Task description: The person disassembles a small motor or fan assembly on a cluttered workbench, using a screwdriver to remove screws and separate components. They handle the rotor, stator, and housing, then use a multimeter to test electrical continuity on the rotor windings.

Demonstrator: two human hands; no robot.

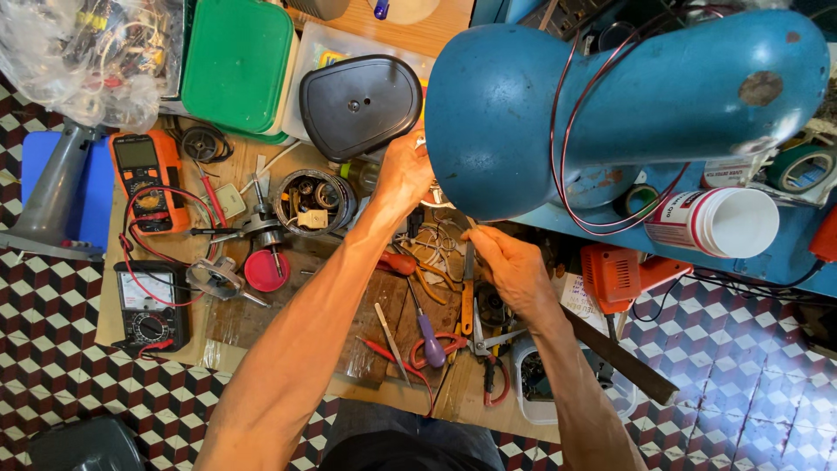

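Observation:
My left hand [403, 170] reaches up to the rim of a large blue metal housing [610, 96]. Its fingers are closed on a small metal part [433, 195] that is mostly hidden under the rim. My right hand [510, 266] is lower and to the right, above the wooden bench [261, 327]. Its thumb and fingertips pinch what looks like a thin wire near the housing's lower edge. Loops of red enamelled wire [562, 131] hang around the housing.
On the left are an orange multimeter [144, 179], a black analog meter [150, 305], a tin of parts [314, 201] and a red cap [266, 270]. A green-lidded box [237, 65] and a black oval cover [359, 105] sit behind. A purple-handled screwdriver [427, 331], a white jar [719, 222] and an orange tool [623, 275] are also close.

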